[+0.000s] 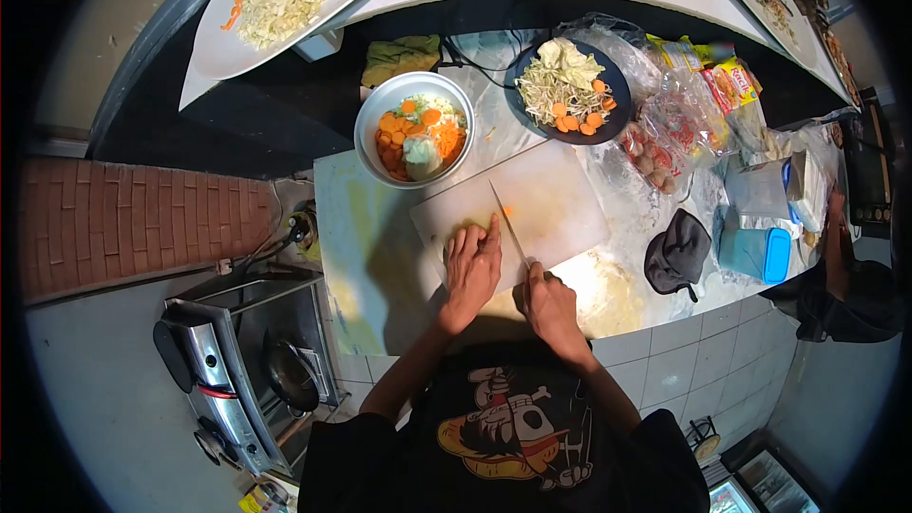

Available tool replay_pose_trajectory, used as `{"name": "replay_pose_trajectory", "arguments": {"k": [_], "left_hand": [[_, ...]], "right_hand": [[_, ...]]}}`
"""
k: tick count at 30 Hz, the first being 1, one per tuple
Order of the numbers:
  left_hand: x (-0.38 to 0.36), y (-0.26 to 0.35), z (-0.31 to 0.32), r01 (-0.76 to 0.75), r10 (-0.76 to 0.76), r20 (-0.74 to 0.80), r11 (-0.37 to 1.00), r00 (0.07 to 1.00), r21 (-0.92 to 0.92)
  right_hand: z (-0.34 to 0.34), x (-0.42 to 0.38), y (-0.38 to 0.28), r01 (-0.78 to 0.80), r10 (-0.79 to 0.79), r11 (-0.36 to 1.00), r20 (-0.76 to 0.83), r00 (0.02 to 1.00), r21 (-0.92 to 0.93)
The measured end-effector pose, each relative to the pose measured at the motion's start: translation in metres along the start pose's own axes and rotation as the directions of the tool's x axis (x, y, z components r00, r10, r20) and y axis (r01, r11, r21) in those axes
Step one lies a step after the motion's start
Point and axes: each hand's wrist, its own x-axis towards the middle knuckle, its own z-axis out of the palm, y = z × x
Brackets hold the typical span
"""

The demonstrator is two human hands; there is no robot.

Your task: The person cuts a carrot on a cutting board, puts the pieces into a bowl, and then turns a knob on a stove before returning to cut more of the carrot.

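A white cutting board point(565, 192) lies on the counter before me. My right hand point(551, 306) is closed around the handle of a kitchen knife point(507, 218), whose blade points away across the board. My left hand point(472, 266) rests on the board just left of the blade, its index finger stretched out along it; anything under the fingers is hidden. A small orange bit, seemingly carrot, lies right of the blade. Behind the board stands a white bowl point(362, 144) with sliced and shredded carrot and pale shredded vegetable.
A dark plate point(618, 85) holds bean sprouts, leaves and carrot slices. Plastic bags point(679, 119), a black cap point(677, 249) and a blue-lidded container point(755, 255) sit to the right. Overhead shelf holds a white platter point(328, 24). Another person's arm point(836, 242) shows far right; a stove point(223, 385) stands left.
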Motion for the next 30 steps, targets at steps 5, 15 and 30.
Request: {"name": "replay_pose_trajectory", "arguments": {"k": [5,15,30], "left_hand": [[-0.001,-0.001,0.001,-0.008,0.008,-0.01,1.0,1.0,-0.019],[0.001,0.003,-0.004,0.022,-0.021,0.013,0.998,1.0,-0.054],[0.0,0.001,-0.002,0.01,-0.01,0.016,1.0,1.0,-0.003]], "right_hand": [[-0.008,0.002,-0.007,-0.069,0.069,0.998,0.093,0.993,-0.002],[0.006,-0.001,-0.003,-0.015,0.014,1.0,0.046,0.999,0.016],[0.007,0.009,-0.011,-0.052,0.058,0.993,0.052,0.997,-0.103]]}}
